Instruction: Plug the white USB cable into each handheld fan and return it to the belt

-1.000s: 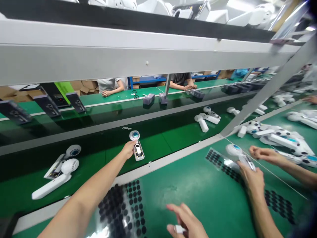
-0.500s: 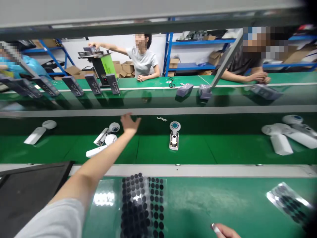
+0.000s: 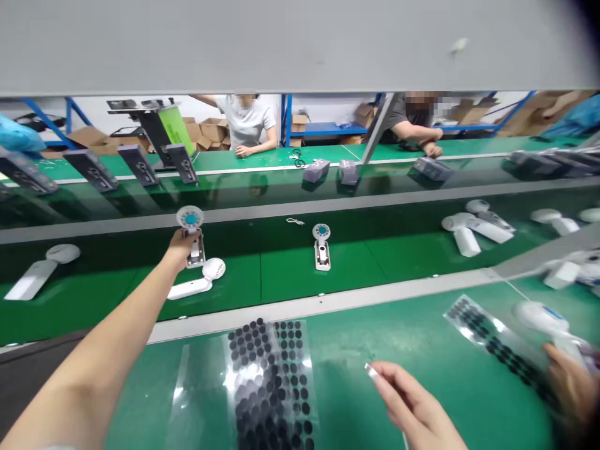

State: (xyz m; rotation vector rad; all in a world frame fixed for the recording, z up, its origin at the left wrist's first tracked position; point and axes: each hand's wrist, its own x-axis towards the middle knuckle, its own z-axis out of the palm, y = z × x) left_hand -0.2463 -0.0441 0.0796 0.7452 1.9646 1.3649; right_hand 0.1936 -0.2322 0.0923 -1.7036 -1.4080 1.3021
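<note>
My left hand (image 3: 180,245) reaches out over the green belt and grips a white fan (image 3: 190,219) by its neck, its open-backed handle hanging below. A second white fan (image 3: 213,269) lies just right of and below it. My right hand (image 3: 409,400) is over the near green table with thumb and fingertips pinched together; what is between them, if anything, is too small to name. Clear sheets of black round dots (image 3: 267,387) lie to its left. An open-backed fan (image 3: 322,250) rests mid-belt, near a white cable (image 3: 295,221).
At the right, a co-worker's hand (image 3: 569,381) holds a fan beside another dotted sheet (image 3: 497,344). More fans (image 3: 478,228) lie along the belt. Boxes (image 3: 315,170) stand on the far ledge, with people behind. A grey shelf (image 3: 300,50) spans overhead; a dark tray edge (image 3: 32,369) shows at lower left.
My left hand has moved left and taken hold of a fan, now lifted. My right hand has come further into view. The view has shifted, and a co-worker's hand with a fan now shows at right.
</note>
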